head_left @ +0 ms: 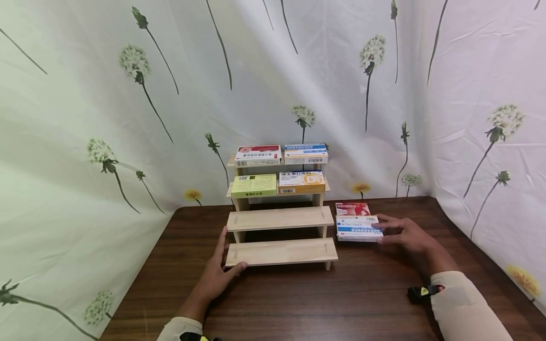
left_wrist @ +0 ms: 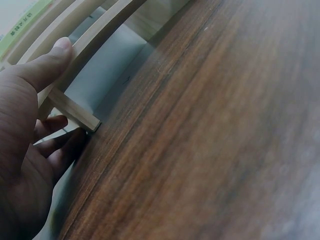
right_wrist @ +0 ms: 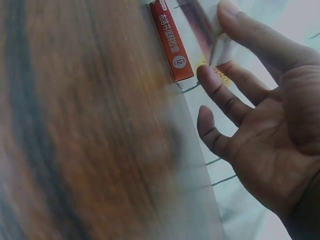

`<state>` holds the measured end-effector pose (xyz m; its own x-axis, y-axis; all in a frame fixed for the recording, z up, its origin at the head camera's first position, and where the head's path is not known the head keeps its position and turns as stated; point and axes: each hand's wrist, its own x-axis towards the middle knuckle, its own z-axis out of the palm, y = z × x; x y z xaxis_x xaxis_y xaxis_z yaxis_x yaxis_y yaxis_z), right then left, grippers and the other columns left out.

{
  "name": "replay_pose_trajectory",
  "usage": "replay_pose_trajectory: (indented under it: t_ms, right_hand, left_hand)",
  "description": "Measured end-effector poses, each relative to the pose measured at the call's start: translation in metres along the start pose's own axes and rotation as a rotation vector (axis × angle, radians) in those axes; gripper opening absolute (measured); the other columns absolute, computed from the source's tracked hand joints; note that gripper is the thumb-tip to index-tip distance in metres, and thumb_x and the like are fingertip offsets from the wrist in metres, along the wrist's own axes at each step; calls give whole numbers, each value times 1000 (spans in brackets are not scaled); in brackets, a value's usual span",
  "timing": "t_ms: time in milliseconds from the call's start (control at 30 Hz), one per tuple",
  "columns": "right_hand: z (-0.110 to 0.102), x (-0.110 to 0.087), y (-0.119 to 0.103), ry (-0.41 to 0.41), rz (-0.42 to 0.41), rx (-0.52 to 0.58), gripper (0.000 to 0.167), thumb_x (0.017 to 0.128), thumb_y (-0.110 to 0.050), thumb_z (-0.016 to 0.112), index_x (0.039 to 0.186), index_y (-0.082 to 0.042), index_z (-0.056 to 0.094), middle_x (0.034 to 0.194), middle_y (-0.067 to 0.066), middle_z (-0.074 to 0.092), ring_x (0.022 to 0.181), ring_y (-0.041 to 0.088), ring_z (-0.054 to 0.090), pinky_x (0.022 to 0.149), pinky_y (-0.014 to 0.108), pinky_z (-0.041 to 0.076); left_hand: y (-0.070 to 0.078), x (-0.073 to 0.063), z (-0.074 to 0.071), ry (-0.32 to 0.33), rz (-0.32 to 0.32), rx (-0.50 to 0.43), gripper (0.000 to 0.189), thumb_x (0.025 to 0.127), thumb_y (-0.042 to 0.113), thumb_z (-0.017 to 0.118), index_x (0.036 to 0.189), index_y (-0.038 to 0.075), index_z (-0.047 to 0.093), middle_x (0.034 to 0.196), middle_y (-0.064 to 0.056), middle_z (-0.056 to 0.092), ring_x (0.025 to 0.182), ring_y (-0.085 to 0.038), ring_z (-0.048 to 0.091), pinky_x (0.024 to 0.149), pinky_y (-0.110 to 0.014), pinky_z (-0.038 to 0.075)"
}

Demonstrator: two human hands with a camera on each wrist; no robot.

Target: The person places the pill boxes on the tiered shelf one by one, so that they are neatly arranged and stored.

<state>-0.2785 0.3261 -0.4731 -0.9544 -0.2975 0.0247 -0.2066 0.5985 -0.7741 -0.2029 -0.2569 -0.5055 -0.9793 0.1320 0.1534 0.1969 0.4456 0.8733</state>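
The tabletop (head_left: 298,308), of dark brown streaked wood with rounded far corners, bears a pale four-step wooden stand (head_left: 279,251) and, just right of it near the far edge, a flat red box (head_left: 352,209). On the stand's top step lie a red-and-white box (head_left: 258,155), left, and a blue-and-white box (head_left: 306,153), right; the step below carries a yellow-green box (head_left: 254,185), left, and beside it a white-and-orange box (head_left: 302,182).

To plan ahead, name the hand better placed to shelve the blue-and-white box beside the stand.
Right hand, probably: it pinches that box, while the left hand holds the left end of the stand.
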Motion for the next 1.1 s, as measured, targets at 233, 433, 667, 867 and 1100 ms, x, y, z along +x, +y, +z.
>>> replay_pose_trajectory:
  t_ms: [233,433,667,867,1100]
  right_hand:
    - [-7,-4,-7,42,-34,-38,51,93,-26,89,140,-9,76,172,30,39,154,66,33,118,81,30]
    - [-17,-9,-13,98,-49,-42,54,93,-25,90,142,-8,74,172,27,41,155,60,37,117,62,40]
    - [-24,-16,-20,131,-48,-4,58,94,-25,89,145,-6,71,171,24,43,152,51,44,94,12,39]
    - [-29,-20,-31,185,-71,0,57,93,-24,90,145,-7,71,169,21,48,138,11,52,92,10,44]
    - [-32,-22,-40,205,-117,-42,55,93,-23,90,143,-9,73,167,22,50,128,-11,46,92,9,43]
  left_hand:
    - [-1,0,0,4,12,13,116,99,29,85,175,47,-1,163,-24,51,132,-36,69,97,-35,59]
    - [-1,0,0,8,14,32,116,99,30,84,175,46,-2,162,-24,51,133,-38,68,100,-44,59]
    - [0,1,0,6,6,23,116,99,29,85,175,46,-1,163,-24,50,131,-36,69,96,-36,60]
    - [0,0,0,-1,8,8,118,99,28,85,175,44,-3,163,-25,50,130,-34,69,91,-28,59]
    - [0,0,-1,-1,0,10,118,99,27,85,175,45,-3,162,-25,50,127,-33,70,90,-28,59]
